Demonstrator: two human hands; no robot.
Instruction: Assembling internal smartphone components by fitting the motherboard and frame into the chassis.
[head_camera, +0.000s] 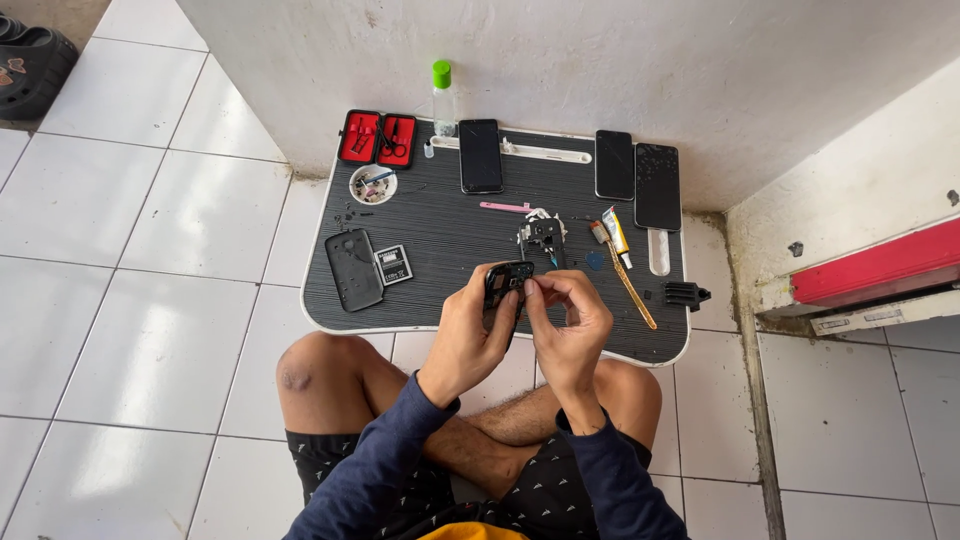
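Note:
I sit cross-legged at a low black lap table (440, 225) on a white tiled floor. My left hand (468, 330) grips a black phone frame (506, 280) upright above the table's near edge. My right hand (568, 318) pinches at the frame's upper right side with fingertips closed on it or on a tiny part there; which one is too small to tell. Just beyond lies another black phone part (543, 241) with small white scraps beside it.
On the table: a black back cover (353, 269), a battery (393, 265), a small white dish of parts (373, 184), a red tool case (378, 138), a green-capped bottle (442, 100), three dark phones (480, 155) (614, 165) (657, 186), a pink pry tool (505, 207), a glue tube (616, 232).

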